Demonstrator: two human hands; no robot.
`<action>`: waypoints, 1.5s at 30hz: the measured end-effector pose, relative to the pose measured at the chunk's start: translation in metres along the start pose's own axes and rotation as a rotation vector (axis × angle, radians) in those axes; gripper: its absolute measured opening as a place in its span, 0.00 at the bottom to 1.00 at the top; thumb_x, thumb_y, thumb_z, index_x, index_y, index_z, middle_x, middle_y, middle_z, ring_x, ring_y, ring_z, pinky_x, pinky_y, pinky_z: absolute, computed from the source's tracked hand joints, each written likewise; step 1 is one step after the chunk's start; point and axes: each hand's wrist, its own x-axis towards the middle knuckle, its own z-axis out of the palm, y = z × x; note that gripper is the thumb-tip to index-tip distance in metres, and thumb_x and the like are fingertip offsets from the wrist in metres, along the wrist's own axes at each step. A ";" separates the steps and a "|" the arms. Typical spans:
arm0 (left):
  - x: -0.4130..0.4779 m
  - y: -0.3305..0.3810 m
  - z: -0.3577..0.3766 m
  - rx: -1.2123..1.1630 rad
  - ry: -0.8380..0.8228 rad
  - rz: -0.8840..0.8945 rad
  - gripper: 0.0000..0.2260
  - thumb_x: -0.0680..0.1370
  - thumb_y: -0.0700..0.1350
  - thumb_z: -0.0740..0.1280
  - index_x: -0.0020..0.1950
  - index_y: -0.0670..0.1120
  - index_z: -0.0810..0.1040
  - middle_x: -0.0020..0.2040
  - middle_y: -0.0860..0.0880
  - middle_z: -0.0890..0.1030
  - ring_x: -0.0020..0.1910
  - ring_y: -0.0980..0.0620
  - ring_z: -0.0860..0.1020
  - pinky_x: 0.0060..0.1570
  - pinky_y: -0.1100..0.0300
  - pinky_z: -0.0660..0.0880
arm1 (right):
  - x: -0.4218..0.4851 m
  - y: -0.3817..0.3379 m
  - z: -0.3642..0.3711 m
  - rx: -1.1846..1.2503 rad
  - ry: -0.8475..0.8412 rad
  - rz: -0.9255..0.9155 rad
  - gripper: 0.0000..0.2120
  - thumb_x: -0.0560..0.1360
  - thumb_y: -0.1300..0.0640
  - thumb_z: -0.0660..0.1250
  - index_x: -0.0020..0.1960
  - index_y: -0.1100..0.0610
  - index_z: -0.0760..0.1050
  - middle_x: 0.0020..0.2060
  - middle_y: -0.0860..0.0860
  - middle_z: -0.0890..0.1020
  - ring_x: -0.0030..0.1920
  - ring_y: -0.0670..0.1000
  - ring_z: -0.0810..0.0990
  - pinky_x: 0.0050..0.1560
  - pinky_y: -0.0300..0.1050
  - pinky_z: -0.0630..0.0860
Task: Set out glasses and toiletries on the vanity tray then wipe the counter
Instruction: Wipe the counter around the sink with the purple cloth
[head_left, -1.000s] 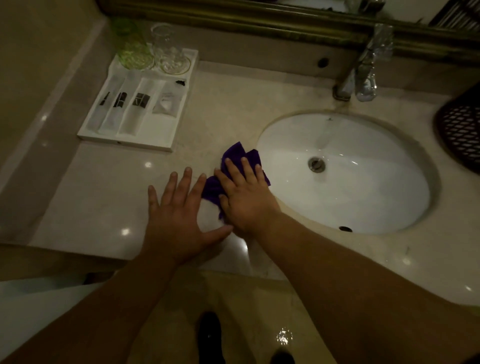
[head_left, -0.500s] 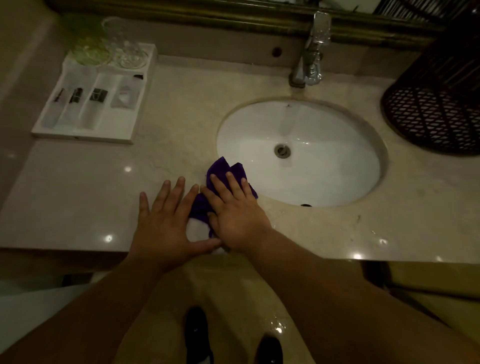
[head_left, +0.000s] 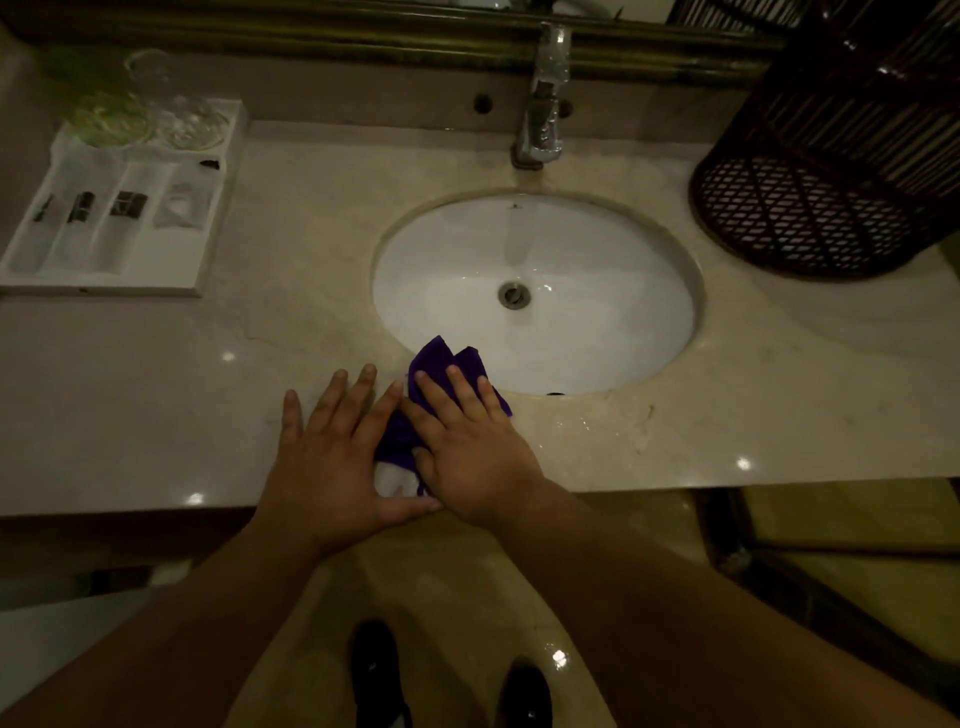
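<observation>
- Purple cloth (head_left: 451, 372) is bunched on the counter (head_left: 156, 395) right at the front edge of the sink (head_left: 597, 291), one corner poking up over the basin rim just past my fingertips.
- My right hand (head_left: 467, 447) is flat on top of it, palm down, fingers (head_left: 461, 385) straight and a bit spread. Pressing, not gripping, nothing curled around the cloth.
- My left hand (head_left: 332, 457) is flat too, fingers fanned out on the bare counter, index side touching the cloth's left edge. Left thumb runs under my right palm, by a pale patch showing between the two hands. Can't tell if that's cloth or something else.
- Neither hand is clenched or holding anything.
- Far off past my left fingertips: the white vanity tray (head_left: 205, 249) against the back wall, toiletries (head_left: 127, 208) lined up in its slots, a green glass (head_left: 111, 122) and a clear glass (head_left: 189, 122) at its far end.
- Faucet (head_left: 543, 119) is straight beyond the sink from my right fingers.
- Dark wicker basket (head_left: 810, 208) sits well out to the right of them, on the counter's far corner.
</observation>
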 end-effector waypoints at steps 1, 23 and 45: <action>0.001 0.004 0.000 0.001 -0.004 0.008 0.57 0.62 0.85 0.55 0.82 0.52 0.53 0.82 0.45 0.53 0.80 0.43 0.51 0.71 0.29 0.48 | -0.004 0.003 0.000 0.003 -0.001 0.004 0.30 0.84 0.43 0.49 0.84 0.47 0.46 0.83 0.51 0.46 0.82 0.57 0.39 0.79 0.62 0.38; 0.033 0.100 0.013 0.013 -0.036 0.132 0.58 0.61 0.86 0.54 0.82 0.53 0.49 0.82 0.46 0.50 0.80 0.44 0.48 0.71 0.28 0.48 | -0.073 0.082 0.001 0.047 0.039 0.113 0.30 0.83 0.44 0.50 0.84 0.47 0.50 0.83 0.50 0.49 0.82 0.57 0.41 0.79 0.62 0.40; 0.075 0.183 0.029 0.021 -0.042 0.199 0.57 0.62 0.85 0.54 0.81 0.51 0.54 0.82 0.45 0.51 0.80 0.42 0.49 0.71 0.28 0.46 | -0.118 0.166 -0.005 0.051 0.076 0.204 0.30 0.84 0.43 0.48 0.84 0.46 0.49 0.83 0.50 0.48 0.82 0.56 0.40 0.79 0.62 0.40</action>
